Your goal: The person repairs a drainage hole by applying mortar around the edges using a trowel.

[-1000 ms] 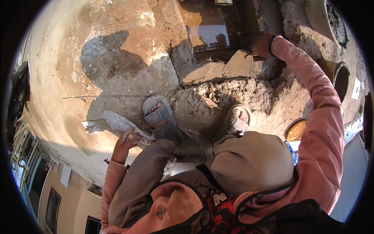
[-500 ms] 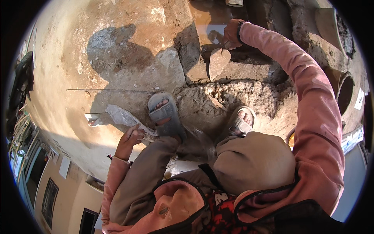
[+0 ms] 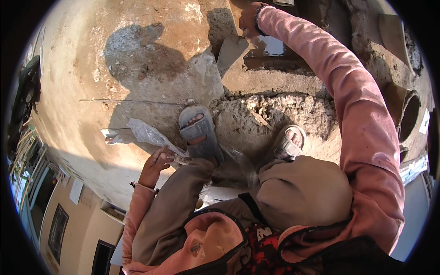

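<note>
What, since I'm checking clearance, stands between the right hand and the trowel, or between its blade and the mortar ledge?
Nothing visible. The right hand holds the trowel, whose blade is at the left end of the mortar ledge; contact is unclear.

Sunlit ground (image 3: 68, 105) spreads left of the left fingers (image 3: 161, 156), a beige wall (image 3: 82, 229) with dark windows (image 3: 58, 233) standing lower left.

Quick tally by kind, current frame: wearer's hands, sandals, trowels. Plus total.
Hands: 2 (left hand, right hand)
Sandals: 2 (left sandal, right sandal)
Trowel: 1 (in the right hand)
Total: 5
</note>
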`<action>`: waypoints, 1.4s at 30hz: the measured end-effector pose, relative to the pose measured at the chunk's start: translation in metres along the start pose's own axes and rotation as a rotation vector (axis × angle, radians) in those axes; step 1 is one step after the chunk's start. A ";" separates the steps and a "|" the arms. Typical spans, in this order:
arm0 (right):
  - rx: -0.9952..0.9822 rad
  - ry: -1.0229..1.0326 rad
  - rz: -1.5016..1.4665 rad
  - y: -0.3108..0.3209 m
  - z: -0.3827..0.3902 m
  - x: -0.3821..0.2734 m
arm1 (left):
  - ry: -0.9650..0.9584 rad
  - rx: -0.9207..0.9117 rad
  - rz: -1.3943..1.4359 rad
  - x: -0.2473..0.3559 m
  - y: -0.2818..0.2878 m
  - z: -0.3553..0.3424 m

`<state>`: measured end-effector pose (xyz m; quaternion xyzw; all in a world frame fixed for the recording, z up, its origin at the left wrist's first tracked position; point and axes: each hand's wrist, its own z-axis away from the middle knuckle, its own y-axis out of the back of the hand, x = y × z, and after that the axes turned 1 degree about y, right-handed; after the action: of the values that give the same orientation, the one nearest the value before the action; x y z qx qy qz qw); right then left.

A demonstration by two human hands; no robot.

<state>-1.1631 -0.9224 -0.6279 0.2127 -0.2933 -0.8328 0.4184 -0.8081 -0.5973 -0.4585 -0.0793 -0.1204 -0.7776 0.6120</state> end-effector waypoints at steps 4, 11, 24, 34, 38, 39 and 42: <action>0.160 -0.041 0.027 -0.012 0.015 0.009 | 0.001 0.008 -0.017 -0.001 0.003 0.001; 0.046 0.082 0.038 -0.058 0.032 -0.060 | -0.029 -0.015 -0.004 0.003 0.005 -0.002; 0.027 0.012 0.054 -0.050 0.039 -0.029 | -0.019 0.008 0.021 0.004 0.004 0.002; 0.145 -0.230 -0.043 -0.042 0.030 0.005 | -0.044 -0.015 -0.058 0.010 -0.001 -0.003; 0.228 -0.362 -0.209 -0.046 0.075 0.000 | -0.054 -0.001 -0.070 0.015 0.000 -0.005; 0.247 -0.447 -0.275 -0.045 0.099 -0.002 | -0.055 0.006 -0.067 0.013 0.002 -0.004; 0.543 -0.459 -0.514 -0.089 0.185 0.012 | -0.039 -0.012 -0.077 0.016 0.000 -0.007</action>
<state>-1.3317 -0.8318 -0.5522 0.1906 -0.5245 -0.8283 0.0503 -0.8118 -0.6144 -0.4613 -0.0934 -0.1307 -0.7995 0.5787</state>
